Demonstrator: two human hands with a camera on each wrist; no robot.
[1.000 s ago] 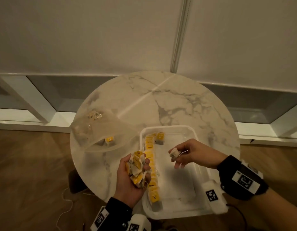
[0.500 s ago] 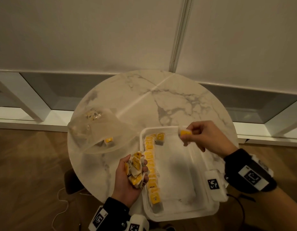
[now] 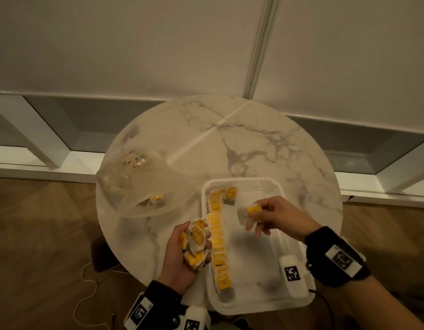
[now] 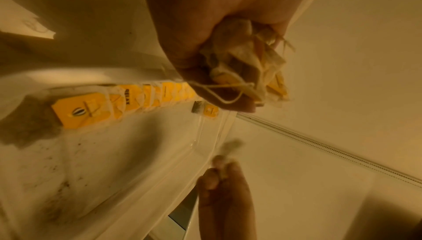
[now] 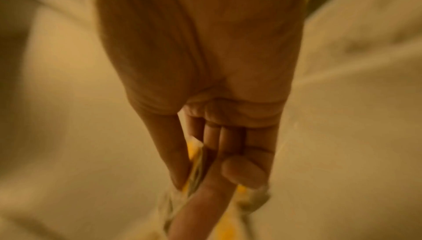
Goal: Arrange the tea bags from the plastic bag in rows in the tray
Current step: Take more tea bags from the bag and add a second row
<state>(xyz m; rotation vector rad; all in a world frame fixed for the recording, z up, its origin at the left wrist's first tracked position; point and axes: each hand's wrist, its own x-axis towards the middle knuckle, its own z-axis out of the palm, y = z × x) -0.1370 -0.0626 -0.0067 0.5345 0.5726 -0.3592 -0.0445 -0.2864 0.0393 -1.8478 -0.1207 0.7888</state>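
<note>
The round marble bench [image 3: 230,144] carries everything. On it, toward 5 o'clock, lies the clear tray [image 3: 287,298], and toward 9 o'clock the plastic bag [image 3: 134,184], nearly flat, with a few tea bags left inside.

In the tray one row [image 3: 218,236] of yellow-tagged tea bags runs along the 9 o'clock wall, from the far end to the near end. One more bag [image 3: 230,195] lies at the far end, just beside the row – it looks like the start of a second row.

The left hand [image 3: 182,253] hovers at the tray's 9 o'clock edge, over the bench, and is clenched around a bundle [image 3: 195,244] of tea bags, with strings hanging loose. The right hand [image 3: 275,215] is above the far half of the tray and pinches one tea bag [image 3: 247,213] by its yellow tag between thumb and fingers; the pouch hangs free toward the row.

My judgement of the risks: the hanging pouch may swing and land crooked, or push the bag at the far end out of line. A loose string from the bundle – they are tangled – may catch on the row and drag bags when the left hand moves. The full left hand may also drop a bag on the bench.
</note>
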